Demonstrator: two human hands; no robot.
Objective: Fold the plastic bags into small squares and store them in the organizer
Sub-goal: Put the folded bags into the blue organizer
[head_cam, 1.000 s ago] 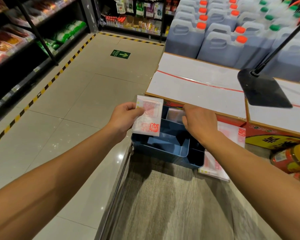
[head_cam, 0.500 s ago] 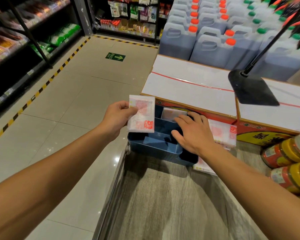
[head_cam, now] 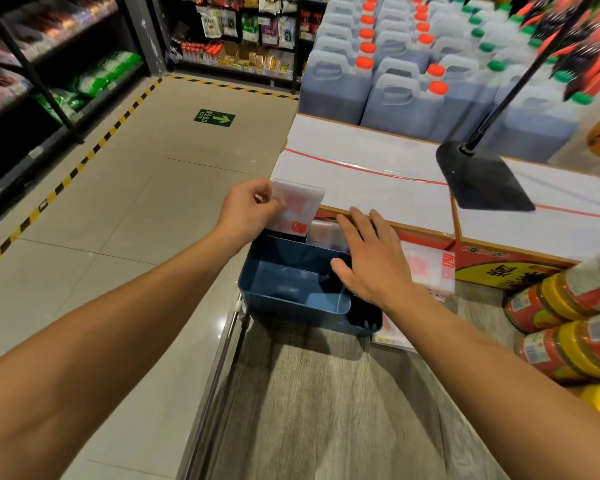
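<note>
A dark blue organizer (head_cam: 291,301) with several compartments stands at the far end of the wooden counter (head_cam: 326,403). My left hand (head_cam: 248,211) pinches a folded white plastic bag with red print (head_cam: 297,209), upright, its lower edge inside the organizer's far left compartment. Another folded bag (head_cam: 326,235) stands in the far compartment beside it. My right hand (head_cam: 371,258) lies flat with straight fingers over the organizer's right side, fingertips by that stored bag. Unfolded bags (head_cam: 428,271) lie to the right of the organizer.
White-topped cartons (head_cam: 371,171) sit right behind the organizer, with a black stand base (head_cam: 478,178) on them. Jugs with orange and green caps (head_cam: 395,74) stand behind. Jars with yellow lids (head_cam: 568,317) are stacked at right. Tiled floor (head_cam: 118,220) lies left of the counter.
My left hand has moved the folded bag right and down, from beside the organizer into its far left compartment. My right hand stays on the organizer's right side, fingers now spread flatter.
</note>
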